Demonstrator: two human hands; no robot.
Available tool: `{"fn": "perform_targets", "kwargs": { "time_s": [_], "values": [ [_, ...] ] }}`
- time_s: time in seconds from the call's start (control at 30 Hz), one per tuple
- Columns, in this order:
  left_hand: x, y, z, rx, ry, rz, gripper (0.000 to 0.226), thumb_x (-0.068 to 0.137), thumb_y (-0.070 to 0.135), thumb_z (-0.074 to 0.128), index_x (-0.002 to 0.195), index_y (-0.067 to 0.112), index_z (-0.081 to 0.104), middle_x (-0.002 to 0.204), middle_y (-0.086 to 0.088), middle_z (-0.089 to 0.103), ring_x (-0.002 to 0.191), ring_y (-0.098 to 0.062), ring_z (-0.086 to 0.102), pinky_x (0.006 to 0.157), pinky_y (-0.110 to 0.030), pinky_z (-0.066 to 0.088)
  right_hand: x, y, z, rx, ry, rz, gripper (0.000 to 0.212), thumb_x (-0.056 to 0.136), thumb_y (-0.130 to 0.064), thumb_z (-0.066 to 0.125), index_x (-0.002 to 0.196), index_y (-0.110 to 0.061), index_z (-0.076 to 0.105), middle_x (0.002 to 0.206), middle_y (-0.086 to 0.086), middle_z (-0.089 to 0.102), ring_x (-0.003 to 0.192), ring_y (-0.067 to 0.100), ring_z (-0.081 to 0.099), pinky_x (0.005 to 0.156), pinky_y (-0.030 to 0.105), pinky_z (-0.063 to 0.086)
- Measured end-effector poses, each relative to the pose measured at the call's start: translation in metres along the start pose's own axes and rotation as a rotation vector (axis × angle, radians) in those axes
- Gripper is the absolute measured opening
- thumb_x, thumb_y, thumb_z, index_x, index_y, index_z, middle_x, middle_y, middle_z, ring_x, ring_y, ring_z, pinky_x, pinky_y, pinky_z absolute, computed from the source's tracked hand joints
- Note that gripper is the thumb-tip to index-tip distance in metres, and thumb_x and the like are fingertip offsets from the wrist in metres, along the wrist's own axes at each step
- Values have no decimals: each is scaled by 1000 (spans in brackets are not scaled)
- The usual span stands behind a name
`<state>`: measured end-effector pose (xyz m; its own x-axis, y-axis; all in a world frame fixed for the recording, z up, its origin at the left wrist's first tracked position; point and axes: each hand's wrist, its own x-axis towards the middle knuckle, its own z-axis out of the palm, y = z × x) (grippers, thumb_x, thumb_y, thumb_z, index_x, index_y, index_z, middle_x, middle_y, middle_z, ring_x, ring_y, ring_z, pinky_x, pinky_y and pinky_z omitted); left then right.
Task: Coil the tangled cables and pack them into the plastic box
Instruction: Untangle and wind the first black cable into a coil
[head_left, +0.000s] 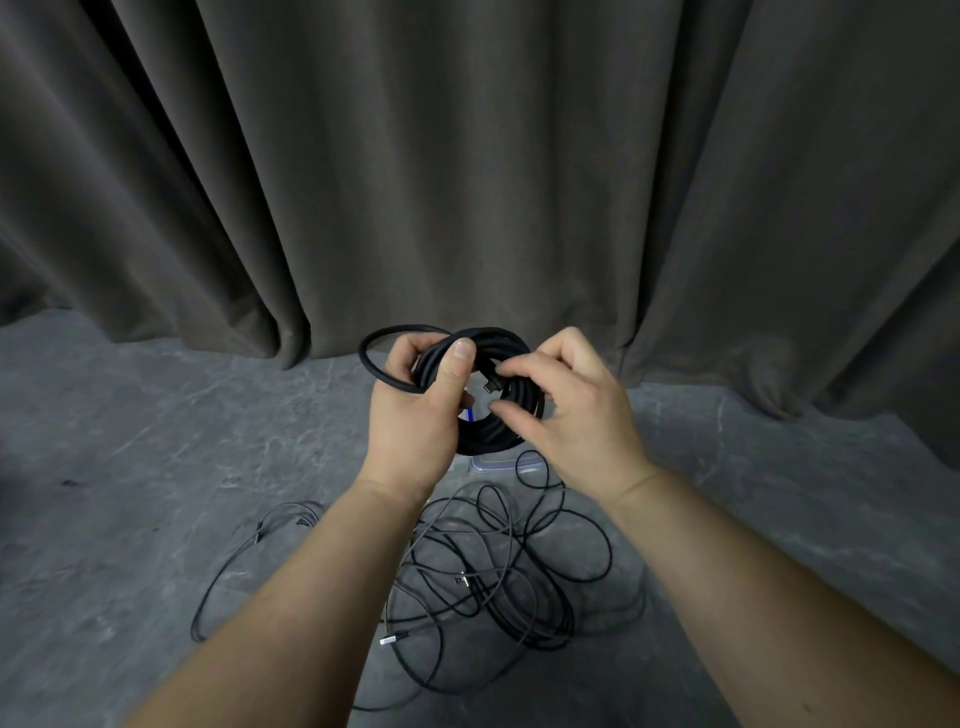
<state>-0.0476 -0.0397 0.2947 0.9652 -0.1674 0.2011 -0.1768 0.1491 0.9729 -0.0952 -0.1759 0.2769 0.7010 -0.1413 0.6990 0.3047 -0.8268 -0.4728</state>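
Observation:
A thick black cable coil (511, 415) is held up in front of me above the floor. My left hand (421, 410) grips the coil's left side, thumb over the strands, with one loop sticking out to the left. My right hand (566, 405) pinches the cable's plug end (491, 386) at the coil's middle. Below them a tangle of thin black and grey cables (483, 577) lies spread on the floor. The clear plastic box (493, 462) with a blue rim shows only as a corner under the coil, mostly hidden by my hands.
A dark grey curtain (467, 182) hangs across the whole back and reaches the grey stone-patterned floor (156, 493). A loose grey cable loop (244, 561) trails out to the left of the tangle.

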Motion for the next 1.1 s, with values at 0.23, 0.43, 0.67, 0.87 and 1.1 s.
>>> {"fn": "perform_targets", "kwargs": {
  "time_s": [0.23, 0.43, 0.67, 0.87, 1.1],
  "values": [
    [-1, -2, 1, 63, 15, 32, 13, 90, 26, 66, 87, 16, 58, 60, 11, 59, 55, -8, 54, 58, -24, 45, -5, 1, 7, -93, 73, -46, 29, 68, -16, 85, 93, -9, 73, 79, 5, 52, 66, 17, 53, 55, 27, 47],
    [0, -4, 3, 100, 60, 17, 14, 88, 30, 68, 85, 19, 59, 63, 9, 61, 57, -8, 55, 61, -28, 45, -4, 4, 11, -93, 101, -58, 22, 71, -16, 83, 90, -8, 74, 76, 6, 52, 63, 17, 51, 52, 27, 46],
    [-2, -5, 3, 196, 72, 94, 11, 87, 27, 70, 87, 28, 59, 77, 12, 65, 72, -7, 62, 68, -20, 48, 1, -3, 11, -65, 124, -50, 13, 84, -17, 66, 82, -7, 74, 73, 4, 53, 64, 18, 51, 52, 28, 42],
    [-5, -10, -1, 311, 79, 138, 20, 82, 28, 74, 86, 29, 55, 81, 15, 65, 77, 8, 62, 69, -8, 45, 1, -10, 8, -16, 89, 18, 12, 82, -17, 65, 73, -10, 70, 72, -2, 55, 60, 12, 51, 52, 27, 42],
    [11, -8, -15, 366, 258, 101, 24, 80, 33, 75, 79, 27, 52, 78, 8, 64, 70, 6, 60, 72, -12, 46, 1, -7, 1, 125, 39, 85, 15, 76, -11, 65, 61, -7, 63, 68, -1, 52, 57, 14, 52, 53, 29, 45]
  ]
}}
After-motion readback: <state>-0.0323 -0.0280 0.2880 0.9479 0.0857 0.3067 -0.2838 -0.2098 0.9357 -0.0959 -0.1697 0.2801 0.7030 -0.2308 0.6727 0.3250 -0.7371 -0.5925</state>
